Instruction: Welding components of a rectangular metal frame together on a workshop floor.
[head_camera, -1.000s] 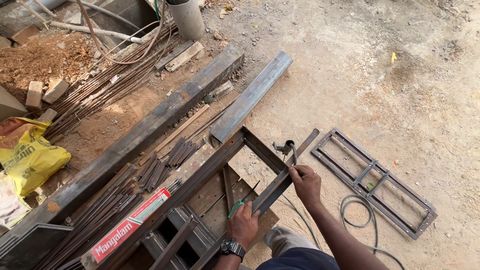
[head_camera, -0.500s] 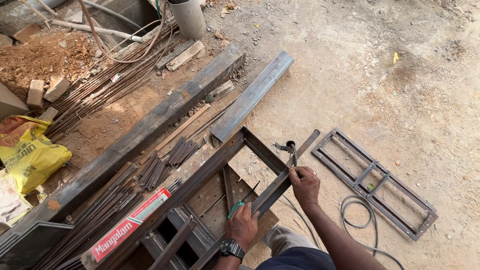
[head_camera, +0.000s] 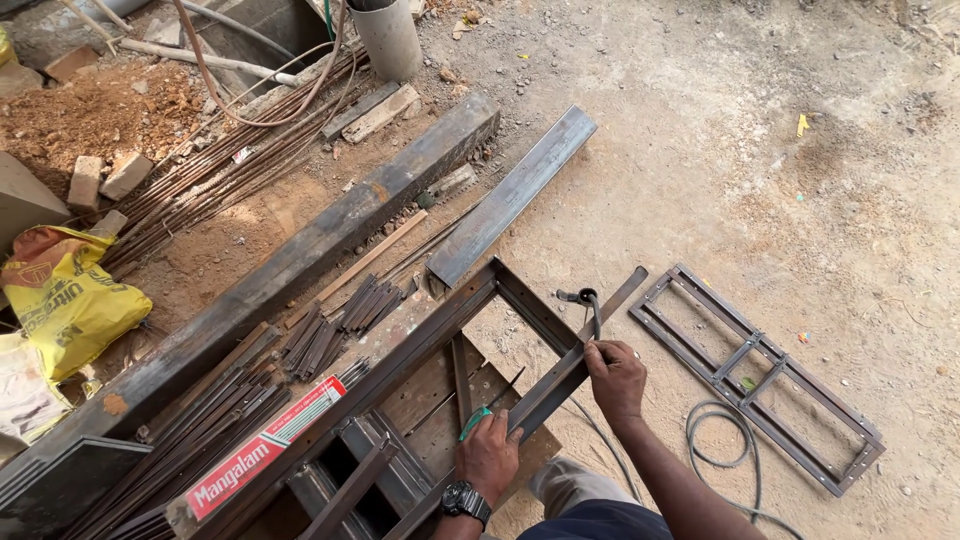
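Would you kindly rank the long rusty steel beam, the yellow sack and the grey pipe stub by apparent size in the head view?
1. Long rusty steel beam, largest by far.
2. Yellow sack.
3. Grey pipe stub, smallest, though cut off by the frame's top edge and farther away, so less sure.

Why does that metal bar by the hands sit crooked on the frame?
The flat bar lies slanted across the corner of the angle-iron frame, one end poking past it. The right hand presses it beside a clamp; the left hand holds a green-handled tool. Nothing looks broken or spilled.
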